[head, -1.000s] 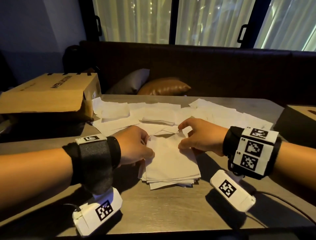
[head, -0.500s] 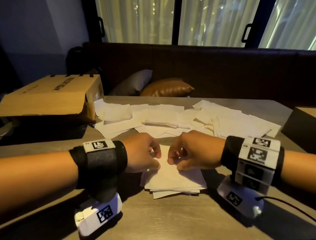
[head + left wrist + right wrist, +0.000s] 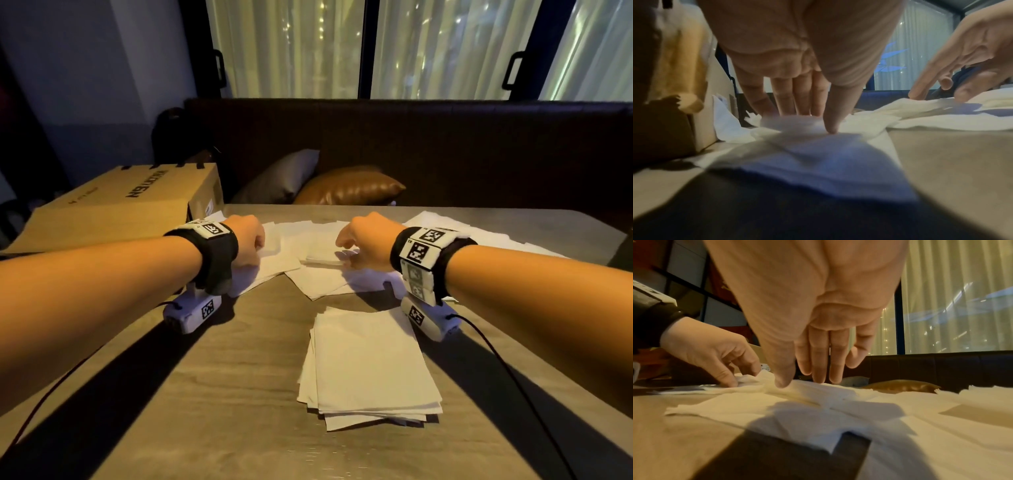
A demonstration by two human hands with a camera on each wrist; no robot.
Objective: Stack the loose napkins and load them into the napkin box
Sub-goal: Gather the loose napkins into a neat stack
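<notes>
Left hand point(image 3: 248, 245): thumb and fingers pinched a loose napkin point(image 3: 797, 125).
Right hand point(image 3: 364, 245): fingers straight, pressing loose napkins point(image 3: 322, 274).
Stack point(image 3: 370, 370): lay apart, nearer.

The thin white paper napkins point(image 3: 318, 274) look soft, matt and faintly fibrous at their edges. The grey-brown wooden table point(image 3: 212, 394) shows a dull grain. The tan cardboard box point(image 3: 113, 205) is matt; the brown leather cushion point(image 3: 349, 186) is glossy.

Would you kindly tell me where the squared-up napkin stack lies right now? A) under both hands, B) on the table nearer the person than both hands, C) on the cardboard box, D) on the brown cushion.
B: the napkin stack lies alone on the table, while the left hand and right hand reach the loose napkins beyond it.
</notes>
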